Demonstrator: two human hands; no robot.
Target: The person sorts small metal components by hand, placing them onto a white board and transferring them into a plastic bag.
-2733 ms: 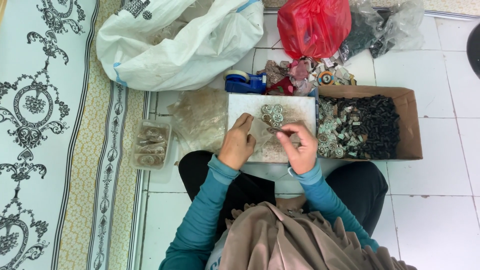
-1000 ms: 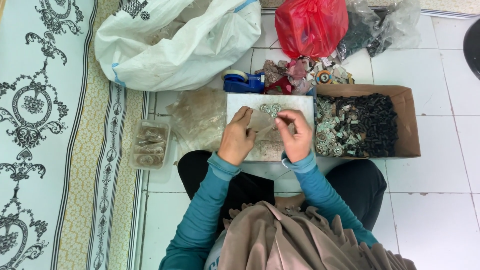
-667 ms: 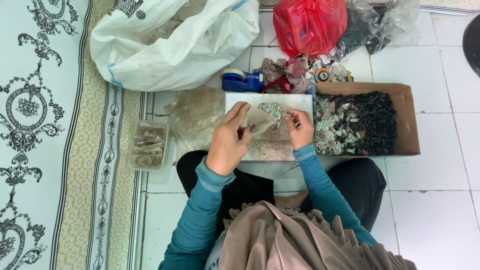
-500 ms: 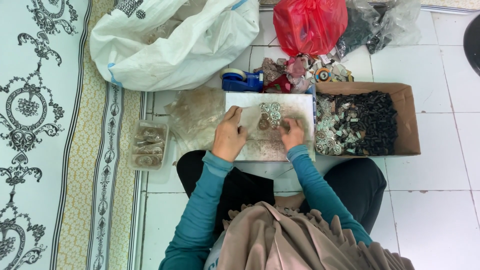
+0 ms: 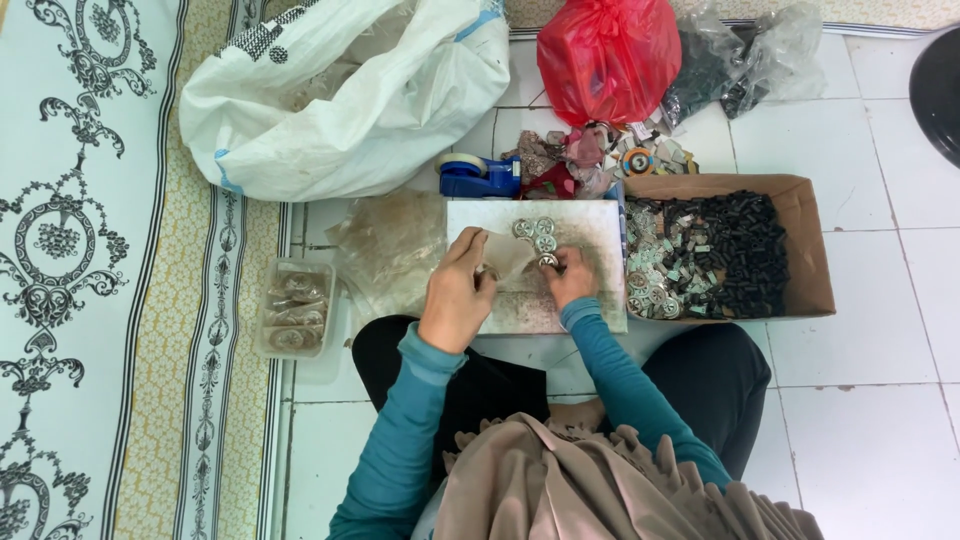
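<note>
Clear small plastic bag (image 5: 505,255) pinched in left hand (image 5: 455,300), right hand (image 5: 572,277) fingers together on silvery round pieces (image 5: 537,235) beside it.

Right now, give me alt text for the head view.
Seen from above, a seated person's left hand holds a small clear bag over a white board while the right hand touches round silver pieces; a cardboard box of parts sits alongside.

Can't really make out the small silvery pieces (image 5: 536,236) on the white board (image 5: 596,300), way too tiny. The left hand (image 5: 457,297) covers part of a little clear bag (image 5: 505,256), and the right hand (image 5: 571,277) hides whatever its fingertips pinch. The dark round thing (image 5: 941,85) gets cut off at the right edge.
</note>
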